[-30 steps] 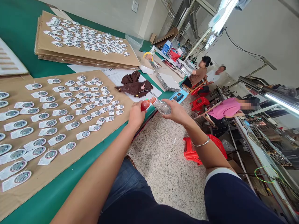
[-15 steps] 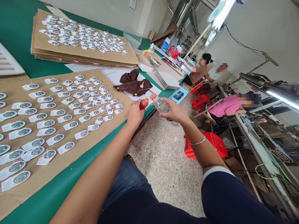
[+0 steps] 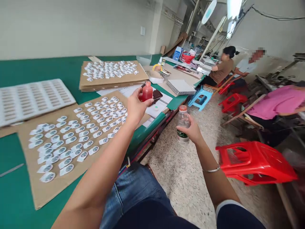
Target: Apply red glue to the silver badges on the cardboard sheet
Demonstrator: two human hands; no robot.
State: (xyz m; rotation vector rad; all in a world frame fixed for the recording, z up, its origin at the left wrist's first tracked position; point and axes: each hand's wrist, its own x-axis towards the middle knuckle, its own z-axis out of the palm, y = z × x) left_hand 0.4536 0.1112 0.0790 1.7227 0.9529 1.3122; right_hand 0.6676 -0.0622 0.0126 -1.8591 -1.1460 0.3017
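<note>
My left hand [image 3: 136,106] is closed around a small red bottle [image 3: 147,92], held upright above the table edge. Its narrow neck points up. Lower and further right, over the floor, my right hand [image 3: 194,131] grips a clear plastic bottle [image 3: 183,119] with a reddish-orange top and a dark green label. This bottle also stands upright, apart from the red one. Behind the red bottle a dark brown cloth [image 3: 157,95] lies partly hidden on papers. Below it on the paper sits a small white round piece [image 3: 156,108] with a green mark.
Cardboard sheets [image 3: 35,190] bearing rows of small tagged round pieces lie on the green table [image 3: 11,197]. A white tray [image 3: 59,83] lies at the left. A red stool [image 3: 257,159] and a blue stool [image 3: 200,97] stand on the floor. Several people sit at the right.
The two bottles, close together with the clear one tilted before, are now apart and upright. My right hand has moved down and right. The view has turned and shows more table at left.
</note>
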